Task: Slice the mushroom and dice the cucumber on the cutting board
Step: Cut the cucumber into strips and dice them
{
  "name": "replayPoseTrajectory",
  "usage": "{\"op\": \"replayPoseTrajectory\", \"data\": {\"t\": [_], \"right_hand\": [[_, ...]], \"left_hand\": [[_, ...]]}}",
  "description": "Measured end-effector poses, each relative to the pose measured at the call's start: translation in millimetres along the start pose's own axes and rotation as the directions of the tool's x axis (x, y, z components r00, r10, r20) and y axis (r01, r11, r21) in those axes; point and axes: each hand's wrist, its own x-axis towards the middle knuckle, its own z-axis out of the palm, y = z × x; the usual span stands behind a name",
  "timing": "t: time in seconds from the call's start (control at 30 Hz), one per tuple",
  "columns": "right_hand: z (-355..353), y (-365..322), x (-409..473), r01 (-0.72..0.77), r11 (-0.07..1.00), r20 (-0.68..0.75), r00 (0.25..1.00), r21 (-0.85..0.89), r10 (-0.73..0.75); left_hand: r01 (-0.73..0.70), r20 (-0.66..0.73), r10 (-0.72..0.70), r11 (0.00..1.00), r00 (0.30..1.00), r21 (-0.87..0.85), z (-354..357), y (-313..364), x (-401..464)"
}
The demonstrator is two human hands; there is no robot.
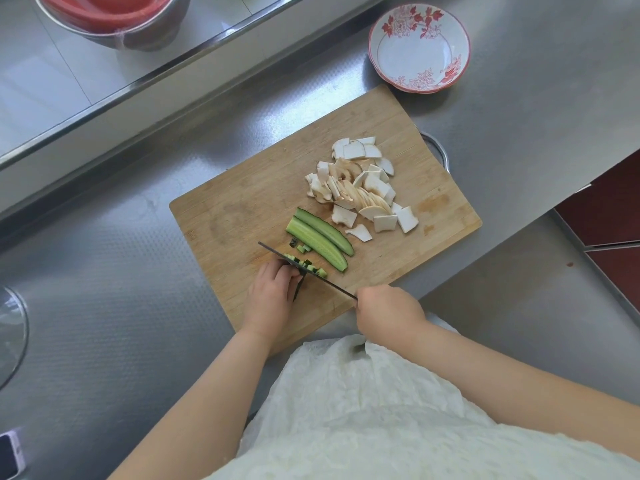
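- A knife (308, 271) is gripped by the right hand (388, 311) at the board's (242, 209) near edge, fingers curled round the handle.
- A cucumber strip (306, 266) is pinned to the board by the curled fingertips of the left hand (272, 296), just beside the blade.
- Small dice (300, 247) are scattered beyond the blade.
- Two long cucumber pieces (320, 237) are laid mid-board.
- Sliced mushroom (360, 188) is heaped toward the board's far right.
- A bowl (419, 48) is set beyond the board's far corner.

no readable text, labels, brands or numbers on any object in view
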Motion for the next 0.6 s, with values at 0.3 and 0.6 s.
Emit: {"op": "replayPoseTrajectory", "data": {"t": [0.3, 0.6], "right_hand": [[-1, 11, 5, -0.071, 0.959, 0.048, 0.997, 0.275, 0.060], [4, 11, -9, 0.109, 0.992, -0.088, 0.991, 0.057, -0.104]], "left_hand": [[-0.027, -0.078, 0.028, 0.999, 0.997, 0.020, -4, 8, -5], [0.079, -0.068, -0.076, 0.996, 0.995, 0.046, -1, 10, -8]]}}
